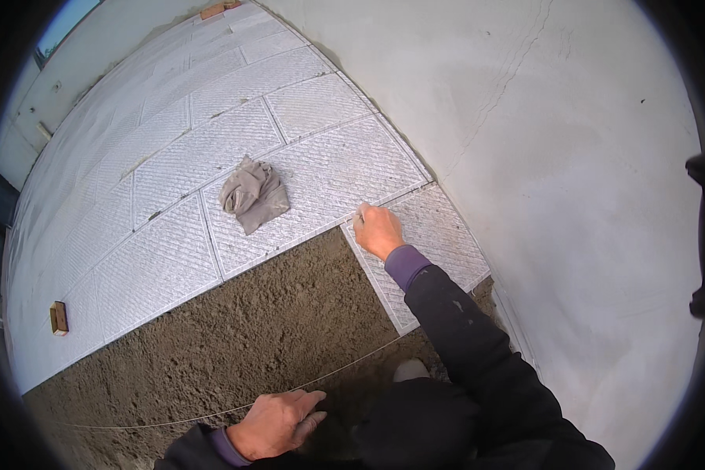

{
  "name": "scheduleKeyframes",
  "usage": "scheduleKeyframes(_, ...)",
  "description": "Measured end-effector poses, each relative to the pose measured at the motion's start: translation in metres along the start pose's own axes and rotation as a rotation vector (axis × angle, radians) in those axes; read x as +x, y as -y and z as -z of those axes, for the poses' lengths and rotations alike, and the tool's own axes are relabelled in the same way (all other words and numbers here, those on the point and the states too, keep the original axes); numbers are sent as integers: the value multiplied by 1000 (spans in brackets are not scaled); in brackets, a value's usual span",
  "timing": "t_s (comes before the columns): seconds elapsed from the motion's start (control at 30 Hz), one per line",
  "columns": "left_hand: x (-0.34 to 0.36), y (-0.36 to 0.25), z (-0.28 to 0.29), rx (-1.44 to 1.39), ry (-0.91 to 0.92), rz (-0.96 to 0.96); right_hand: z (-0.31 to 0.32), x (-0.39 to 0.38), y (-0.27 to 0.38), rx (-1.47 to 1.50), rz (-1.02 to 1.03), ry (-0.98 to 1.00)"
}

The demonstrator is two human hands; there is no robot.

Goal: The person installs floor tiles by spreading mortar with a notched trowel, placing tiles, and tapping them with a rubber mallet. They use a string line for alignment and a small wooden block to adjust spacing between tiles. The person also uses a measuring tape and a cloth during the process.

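My right hand (378,231) is at the corner of a small grey textured tile (439,227) beside the wall, where it meets the larger tiles (313,176). Its fingers are curled together, and whatever they may hold is hidden. Lower down, my left hand (274,423) hovers by a thin taut string (345,366) over the mortar bed. Its thumb and forefinger are apart, with nothing visible between them. The rough brown mortar bed (266,305) borders the small tile's left edge. A crumpled grey cloth (254,193) lies on a large tile ahead of my hands.
A smooth grey wall (580,180) rises along the right. At the far left, a small brown block (59,319) rests on the laid tiles. An orange-brown piece (214,11) lies at the far end, and a pale wall (125,35) bounds the back. The tip of a shoe (410,370) shows below the string.
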State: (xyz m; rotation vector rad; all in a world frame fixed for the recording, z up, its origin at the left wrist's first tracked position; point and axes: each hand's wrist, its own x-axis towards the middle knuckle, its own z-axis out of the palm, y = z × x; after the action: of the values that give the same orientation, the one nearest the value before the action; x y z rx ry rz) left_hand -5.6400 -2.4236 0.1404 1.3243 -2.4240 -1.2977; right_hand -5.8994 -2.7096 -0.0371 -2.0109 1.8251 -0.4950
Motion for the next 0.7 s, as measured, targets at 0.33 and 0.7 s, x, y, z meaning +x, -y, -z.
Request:
scheduleKeyframes(0.33, -4, -15, 6, -31, -37, 5, -37, 41, -10, -191, 136, 83)
scheduleKeyframes(0.7, 8, -2, 7, -111, 25, 20, -35, 49, 7, -216, 141, 186)
